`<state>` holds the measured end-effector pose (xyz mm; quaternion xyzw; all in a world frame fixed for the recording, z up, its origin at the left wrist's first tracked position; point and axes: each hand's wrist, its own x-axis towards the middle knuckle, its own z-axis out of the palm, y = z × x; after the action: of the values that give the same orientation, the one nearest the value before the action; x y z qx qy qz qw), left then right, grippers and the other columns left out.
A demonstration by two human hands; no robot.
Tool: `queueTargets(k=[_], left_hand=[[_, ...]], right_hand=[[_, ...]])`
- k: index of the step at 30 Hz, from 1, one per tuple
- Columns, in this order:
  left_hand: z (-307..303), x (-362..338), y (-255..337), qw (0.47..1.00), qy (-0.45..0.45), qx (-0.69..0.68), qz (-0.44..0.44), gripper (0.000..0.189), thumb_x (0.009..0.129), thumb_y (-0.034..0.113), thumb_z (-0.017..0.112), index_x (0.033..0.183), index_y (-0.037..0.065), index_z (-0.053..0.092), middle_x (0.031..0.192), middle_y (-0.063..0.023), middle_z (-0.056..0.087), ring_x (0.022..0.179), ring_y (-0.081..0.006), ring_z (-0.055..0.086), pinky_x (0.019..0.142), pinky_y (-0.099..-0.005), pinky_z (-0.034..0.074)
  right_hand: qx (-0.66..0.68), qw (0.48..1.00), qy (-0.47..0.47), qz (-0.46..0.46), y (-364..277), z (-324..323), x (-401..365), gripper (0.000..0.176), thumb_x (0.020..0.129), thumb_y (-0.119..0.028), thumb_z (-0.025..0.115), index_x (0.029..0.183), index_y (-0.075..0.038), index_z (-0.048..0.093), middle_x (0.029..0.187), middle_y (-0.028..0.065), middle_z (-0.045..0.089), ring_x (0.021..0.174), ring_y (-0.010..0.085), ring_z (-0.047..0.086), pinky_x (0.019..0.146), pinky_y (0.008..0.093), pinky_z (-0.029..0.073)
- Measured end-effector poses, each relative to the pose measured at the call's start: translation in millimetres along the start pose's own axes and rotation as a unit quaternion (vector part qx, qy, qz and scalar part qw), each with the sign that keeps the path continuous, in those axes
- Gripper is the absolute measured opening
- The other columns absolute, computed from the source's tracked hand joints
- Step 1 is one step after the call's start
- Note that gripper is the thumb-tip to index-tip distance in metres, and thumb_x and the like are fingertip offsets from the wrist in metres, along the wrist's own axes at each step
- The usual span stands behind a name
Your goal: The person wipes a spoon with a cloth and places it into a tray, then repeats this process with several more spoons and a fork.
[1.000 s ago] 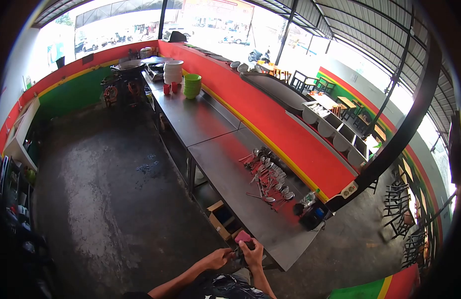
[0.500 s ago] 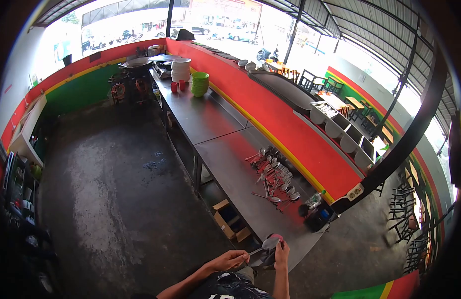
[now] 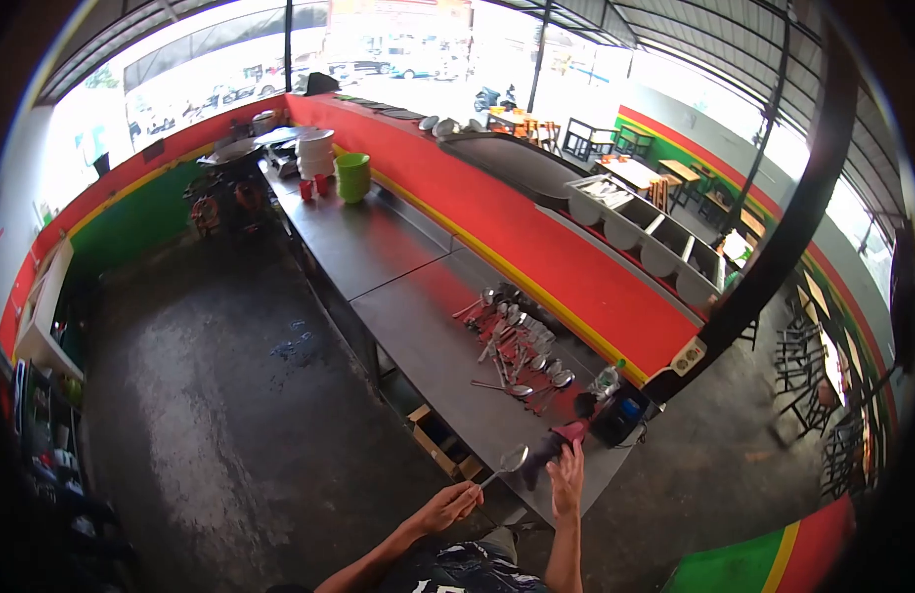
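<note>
My left hand (image 3: pixel 451 507) is closed round the handle of a metal spoon (image 3: pixel 515 459), whose bowl points up and away from me. To its right, my right hand (image 3: pixel 567 481) is raised with its fingers fairly straight, holding a dark and maroon cloth (image 3: pixel 548 455) at the fingertips. The cloth hangs to the left of those fingers, apart from the spoon. Beyond both hands, a loose pile of spoons and forks (image 3: pixel 517 341) lies on the metal table (image 3: pixel 408 311). Which fingers pinch the cloth is hard to make out.
A black device (image 3: pixel 617 423) and a clear bottle (image 3: pixel 606 379) stand by the table's near right corner. Green bowls (image 3: pixel 352 180), white containers (image 3: pixel 315 156) and red cups (image 3: pixel 321 185) are farther along. A red ledge (image 3: pixel 576 272) borders the table; a cardboard box (image 3: pixel 434 447) sits below.
The cloth has come off the spoon's bowl and moved right with my right hand, whose fingers have straightened. My left hand has moved slightly left, still gripping the spoon. The view has shifted.
</note>
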<state>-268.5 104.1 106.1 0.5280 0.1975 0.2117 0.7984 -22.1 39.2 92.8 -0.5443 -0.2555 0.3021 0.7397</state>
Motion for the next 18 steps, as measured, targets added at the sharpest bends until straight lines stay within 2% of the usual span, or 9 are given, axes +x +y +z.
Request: queueTargets(k=[1, 4, 5, 8, 11, 12, 13, 16, 18], left_hand=[[3.9, 8.7, -1.2, 1.0, 0.003, 0.006, 0.0, 0.036, 0.107, 0.033, 0.035, 0.103, 0.003, 0.056, 0.067, 0.0059, 0.036, 0.057, -0.0045, 0.032, 0.052, -0.0214, 0.028], [19.9, 37.7, -8.1, 1.0, 0.006, 0.018, -0.009, 0.037, 0.107, 0.033, 0.035, 0.11, 0.003, 0.057, 0.068, 0.0067, 0.035, 0.057, -0.004, 0.031, 0.052, -0.0211, 0.027], [27.5, 48.1, -9.2, 1.0, 0.006, 0.02, -0.017, 0.037, 0.107, 0.034, 0.036, 0.113, 0.003, 0.057, 0.069, 0.0073, 0.034, 0.058, -0.0036, 0.03, 0.052, -0.0207, 0.028], [54.0, 79.3, -11.9, 0.998, 0.012, 0.051, -0.02, 0.038, 0.106, 0.032, 0.037, 0.124, 0.003, 0.055, 0.073, 0.0075, 0.039, 0.061, -0.0028, 0.036, 0.055, -0.0199, 0.032], [81.4, 116.7, -24.0, 0.989, 0.004, 0.14, 0.041, 0.037, 0.106, 0.029, 0.041, 0.13, 0.003, 0.052, 0.08, 0.0056, 0.048, 0.069, -0.0032, 0.044, 0.061, -0.0204, 0.037], [88.8, 128.5, -26.2, 0.982, -0.002, 0.175, 0.07, 0.036, 0.105, 0.028, 0.043, 0.131, 0.003, 0.052, 0.083, 0.0047, 0.051, 0.072, -0.0036, 0.046, 0.063, -0.0208, 0.039], [98.2, 137.2, -18.3, 0.984, -0.027, 0.169, 0.056, 0.034, 0.103, 0.026, 0.048, 0.129, 0.004, 0.053, 0.091, 0.0019, 0.055, 0.081, -0.0051, 0.049, 0.068, -0.0226, 0.042], [116.5, 169.6, -33.5, 0.976, -0.053, 0.199, 0.066, 0.028, 0.103, 0.022, 0.05, 0.125, 0.006, 0.055, 0.085, 0.0048, 0.052, 0.069, -0.0027, 0.042, 0.06, -0.0193, 0.037], [129.2, 190.4, -53.5, 0.981, -0.077, 0.173, 0.035, 0.028, 0.103, 0.022, 0.05, 0.123, 0.005, 0.056, 0.085, 0.0034, 0.054, 0.068, -0.0033, 0.044, 0.06, -0.0203, 0.038]], right_hand=[[0.003, 1.0, 0.012, 0.003, -4.9, -4.3, 2.0, 0.057, 0.086, -0.002, 0.065, 0.139, -0.002, 0.043, 0.134, 0.0118, 0.05, 0.123, 0.0225, 0.049, 0.102, 0.0345, 0.04], [-0.14, 0.986, -0.091, 0.027, 5.6, -41.8, 15.2, 0.059, 0.086, -0.005, 0.067, 0.14, -0.003, 0.043, 0.142, 0.0169, 0.043, 0.132, 0.0248, 0.043, 0.102, 0.0381, 0.043], [-0.118, 0.984, -0.121, 0.051, 12.7, -52.3, 17.4, 0.054, 0.088, -0.009, 0.067, 0.137, -0.001, 0.046, 0.135, 0.0152, 0.052, 0.125, 0.0236, 0.051, 0.099, 0.0356, 0.046], [0.008, 0.969, -0.212, 0.124, -9.7, -59.4, 6.8, 0.044, 0.092, -0.012, 0.066, 0.132, 0.001, 0.051, 0.122, 0.0111, 0.061, 0.112, 0.021, 0.06, 0.093, 0.0311, 0.048], [0.026, 0.972, -0.185, 0.142, -36.5, -57.6, -4.4, 0.034, 0.095, -0.015, 0.063, 0.124, 0.002, 0.057, 0.109, 0.0084, 0.066, 0.098, 0.0169, 0.064, 0.088, 0.0276, 0.049], [0.021, 0.982, -0.15, 0.116, -34.7, -63.3, 0.1, 0.031, 0.095, -0.015, 0.063, 0.12, 0.003, 0.059, 0.106, 0.0079, 0.067, 0.097, 0.0156, 0.064, 0.086, 0.027, 0.049], [0.017, 0.989, -0.114, 0.091, -30.8, -69.9, 3.8, 0.028, 0.095, -0.014, 0.062, 0.117, 0.003, 0.061, 0.102, 0.0075, 0.068, 0.095, 0.0143, 0.064, 0.084, 0.0263, 0.05], [0.007, 0.999, -0.039, 0.028, -50.4, -85.8, 17.0, 0.022, 0.095, -0.013, 0.064, 0.108, 0.004, 0.065, 0.094, 0.0069, 0.069, 0.09, 0.011, 0.064, 0.079, 0.0239, 0.05], [-0.013, 1.0, -0.008, 0.004, -62.7, -102.7, 30.1, 0.019, 0.094, -0.012, 0.065, 0.103, 0.004, 0.066, 0.09, 0.0067, 0.069, 0.086, 0.0099, 0.064, 0.075, 0.0229, 0.051]])
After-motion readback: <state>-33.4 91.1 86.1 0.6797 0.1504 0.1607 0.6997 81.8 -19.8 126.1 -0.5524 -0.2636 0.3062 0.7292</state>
